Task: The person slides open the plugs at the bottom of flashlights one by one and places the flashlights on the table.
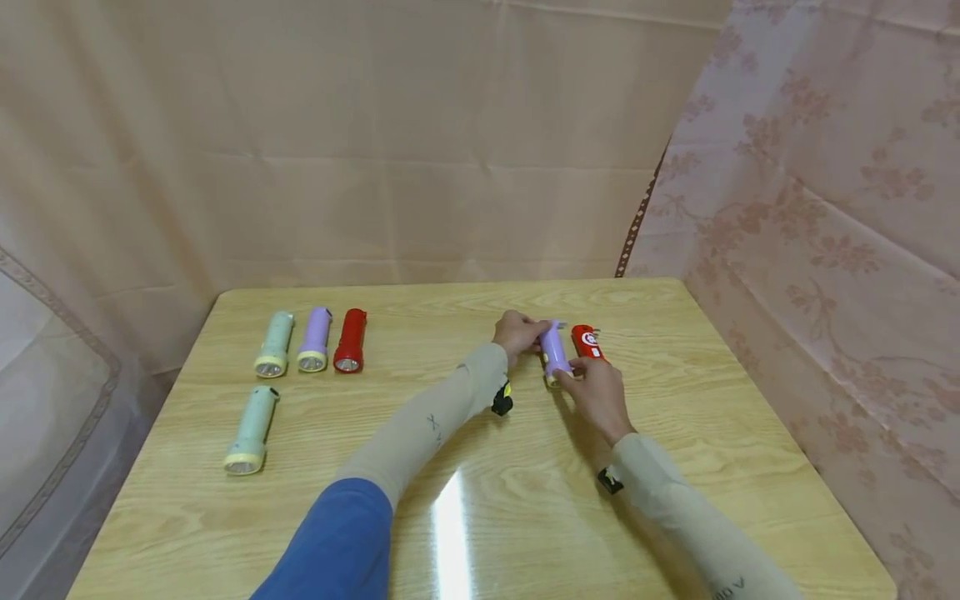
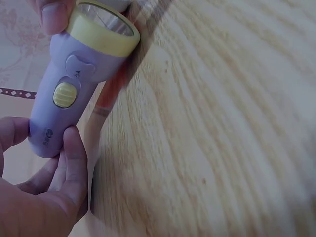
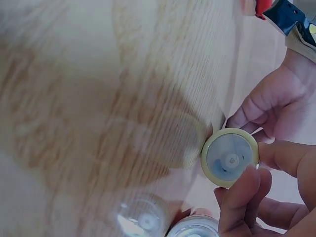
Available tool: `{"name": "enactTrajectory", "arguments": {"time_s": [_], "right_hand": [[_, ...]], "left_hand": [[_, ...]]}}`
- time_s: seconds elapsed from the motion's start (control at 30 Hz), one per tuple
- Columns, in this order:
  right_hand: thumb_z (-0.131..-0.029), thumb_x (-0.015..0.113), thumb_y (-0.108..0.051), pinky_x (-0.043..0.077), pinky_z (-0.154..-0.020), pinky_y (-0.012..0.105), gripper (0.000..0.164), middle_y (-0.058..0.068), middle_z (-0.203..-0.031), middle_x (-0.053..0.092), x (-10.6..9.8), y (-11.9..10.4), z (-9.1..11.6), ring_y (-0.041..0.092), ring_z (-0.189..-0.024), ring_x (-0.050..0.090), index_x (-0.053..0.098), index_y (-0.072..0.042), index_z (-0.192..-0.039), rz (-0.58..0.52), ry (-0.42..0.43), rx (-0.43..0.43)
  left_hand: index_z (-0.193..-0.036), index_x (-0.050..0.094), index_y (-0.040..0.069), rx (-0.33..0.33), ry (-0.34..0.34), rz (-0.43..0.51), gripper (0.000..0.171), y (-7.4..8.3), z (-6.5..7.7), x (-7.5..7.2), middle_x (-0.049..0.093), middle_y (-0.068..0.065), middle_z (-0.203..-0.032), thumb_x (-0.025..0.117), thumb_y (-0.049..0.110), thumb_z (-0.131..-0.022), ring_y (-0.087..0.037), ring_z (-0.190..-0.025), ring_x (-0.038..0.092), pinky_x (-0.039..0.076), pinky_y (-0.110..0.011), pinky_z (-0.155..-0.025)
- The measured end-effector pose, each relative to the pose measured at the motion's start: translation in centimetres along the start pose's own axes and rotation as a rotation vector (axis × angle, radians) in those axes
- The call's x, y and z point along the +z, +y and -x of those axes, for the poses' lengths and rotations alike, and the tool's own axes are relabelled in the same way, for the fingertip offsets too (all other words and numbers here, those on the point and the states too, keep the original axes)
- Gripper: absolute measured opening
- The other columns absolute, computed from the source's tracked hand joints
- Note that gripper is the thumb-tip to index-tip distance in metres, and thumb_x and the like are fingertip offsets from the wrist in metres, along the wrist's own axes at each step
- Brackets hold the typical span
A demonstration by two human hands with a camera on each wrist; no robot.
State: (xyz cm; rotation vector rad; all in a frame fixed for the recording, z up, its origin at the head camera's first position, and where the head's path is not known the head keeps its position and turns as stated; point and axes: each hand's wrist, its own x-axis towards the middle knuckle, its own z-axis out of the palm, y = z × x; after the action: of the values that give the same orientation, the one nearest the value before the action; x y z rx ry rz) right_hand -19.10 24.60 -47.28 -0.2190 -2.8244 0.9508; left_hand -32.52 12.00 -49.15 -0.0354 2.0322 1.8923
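Between both hands is a purple flashlight [image 1: 553, 347] with a pale yellow head and a yellow switch [image 2: 64, 95]. My left hand [image 1: 519, 335] pinches its tail end between thumb and fingers. At the head end, the fingers of my right hand [image 1: 598, 396] grip the yellow rim [image 3: 206, 165]; the lens [image 3: 229, 154] faces the right wrist camera. Just right of it lies a red flashlight [image 1: 587, 340] with a white round mark, its lower end hidden behind my right hand.
On the table's left side lie a pale green flashlight [image 1: 275, 340], another purple one [image 1: 316, 333] and another red one [image 1: 351, 340] in a row. A second green flashlight [image 1: 253, 427] lies nearer the front. Curtains [image 1: 420, 167] hang behind the wooden table [image 1: 360, 517].
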Motion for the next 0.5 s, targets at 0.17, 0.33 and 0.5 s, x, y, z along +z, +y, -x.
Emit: {"name": "enactTrajectory", "arguments": {"time_s": [0.17, 0.33, 0.5], "right_hand": [[-0.096, 0.074, -0.027, 0.055, -0.078, 0.048, 0.040, 0.021, -0.102, 0.074, 0.27, -0.02, -0.16, 0.033, -0.092, 0.068, 0.073, 0.008, -0.115, 0.042, -0.003, -0.032], [-0.096, 0.074, -0.027, 0.056, -0.077, 0.048, 0.040, 0.022, -0.104, 0.074, 0.29, -0.11, -0.22, 0.033, -0.091, 0.068, 0.073, 0.008, -0.114, 0.054, 0.000, -0.049], [-0.095, 0.075, -0.026, 0.055, -0.075, 0.045, 0.039, 0.022, -0.106, 0.074, 0.12, -0.23, -0.13, 0.031, -0.089, 0.067, 0.073, 0.008, -0.113, 0.060, -0.008, -0.037]], "left_hand": [[-0.097, 0.071, -0.002, -0.015, 0.016, -0.022, 0.021, 0.17, -0.07, -0.16, 0.070, -0.010, -0.083, 0.079, 0.017, -0.093, -0.015, -0.066, 0.067, 0.063, -0.035, -0.072], [-0.102, 0.071, -0.001, 0.009, 0.010, -0.034, 0.020, 0.29, 0.38, -0.09, 0.070, -0.009, -0.085, 0.077, 0.016, -0.094, -0.015, -0.069, 0.067, 0.063, -0.036, -0.074], [-0.102, 0.072, -0.003, 0.034, 0.007, -0.094, 0.020, 0.20, 0.45, 0.11, 0.069, -0.010, -0.085, 0.076, 0.015, -0.095, -0.017, -0.069, 0.067, 0.063, -0.035, -0.072]]}}
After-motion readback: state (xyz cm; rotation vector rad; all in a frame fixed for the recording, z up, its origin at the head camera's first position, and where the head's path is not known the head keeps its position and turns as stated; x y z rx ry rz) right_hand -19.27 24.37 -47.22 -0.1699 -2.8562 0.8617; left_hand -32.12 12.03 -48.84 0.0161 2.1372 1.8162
